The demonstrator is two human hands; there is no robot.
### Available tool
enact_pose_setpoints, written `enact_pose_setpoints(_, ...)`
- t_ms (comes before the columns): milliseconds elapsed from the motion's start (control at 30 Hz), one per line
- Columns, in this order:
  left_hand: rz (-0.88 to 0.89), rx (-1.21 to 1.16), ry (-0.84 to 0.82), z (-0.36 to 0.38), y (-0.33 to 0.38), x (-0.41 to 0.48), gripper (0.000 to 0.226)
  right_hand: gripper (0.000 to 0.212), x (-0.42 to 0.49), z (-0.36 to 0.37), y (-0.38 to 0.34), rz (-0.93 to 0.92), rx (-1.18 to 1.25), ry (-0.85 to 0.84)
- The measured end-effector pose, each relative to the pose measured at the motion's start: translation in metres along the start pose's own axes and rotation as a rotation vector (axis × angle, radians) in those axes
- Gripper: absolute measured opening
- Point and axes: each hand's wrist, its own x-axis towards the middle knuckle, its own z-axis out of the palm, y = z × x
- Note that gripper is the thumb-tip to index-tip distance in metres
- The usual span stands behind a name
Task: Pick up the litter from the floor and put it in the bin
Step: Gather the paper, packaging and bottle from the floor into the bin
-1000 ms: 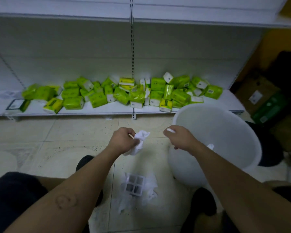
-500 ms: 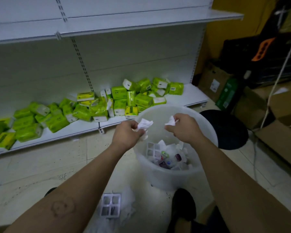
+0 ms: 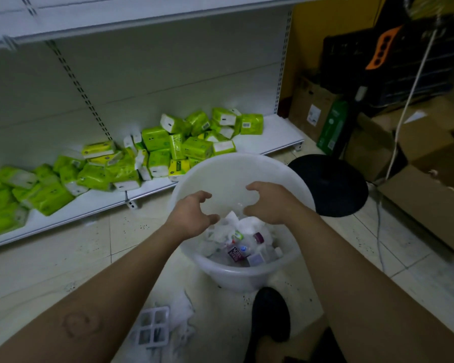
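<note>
A white plastic bin (image 3: 247, 275) stands on the floor in front of me, holding crumpled white paper (image 3: 248, 225), bottles and wrappers. My left hand (image 3: 192, 216) and my right hand (image 3: 269, 204) hover over the bin's mouth, fingers spread, holding nothing. On the floor below my left forearm lie a white grid-shaped plastic tray (image 3: 152, 327) and thin white plastic wrap (image 3: 182, 314).
A low white shelf (image 3: 95, 203) carries several green tissue packs (image 3: 165, 150) behind the bin. A black round stool (image 3: 330, 184) stands right of the bin, with cardboard boxes (image 3: 427, 195) and a hanging cord beyond. My black shoe (image 3: 270, 313) rests just in front of the bin.
Both hands held crumpled white paper over the bin half a second ago; now the fingers are spread and the paper lies in the bin. The view has swung further right.
</note>
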Motion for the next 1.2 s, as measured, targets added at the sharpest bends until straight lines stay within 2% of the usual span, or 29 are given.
enact_pose_setpoints(133,0.018,0.040,0.009,-0.005,-0.004,-0.016,0.063,0.070,-0.009,0.012,-0.005,-0.025,-0.028,-0.030)
enact_pose_setpoints(467,0.038,0.035,0.164,-0.064,-0.038,-0.070,0.059,0.065,-0.036,0.051,-0.072,-0.156,-0.015,0.074)
enact_pose_setpoints(600,0.040,0.051,0.233,-0.086,-0.057,-0.093,0.056,0.065,-0.046,0.072,-0.100,-0.201,0.007,0.051)
enact_pose_setpoints(800,-0.027,0.046,0.226,-0.102,-0.099,-0.125,0.057,0.062,-0.049,0.096,-0.133,-0.247,0.026,0.010)
enact_pose_setpoints(1000,-0.172,0.040,0.181,-0.109,-0.153,-0.146,0.058,0.064,-0.032,0.146,-0.168,-0.239,-0.096,-0.185)
enact_pose_setpoints(1200,-0.346,-0.042,0.049,-0.066,-0.217,-0.155,0.060,0.063,-0.022,0.231,-0.150,-0.108,-0.150,-0.386)
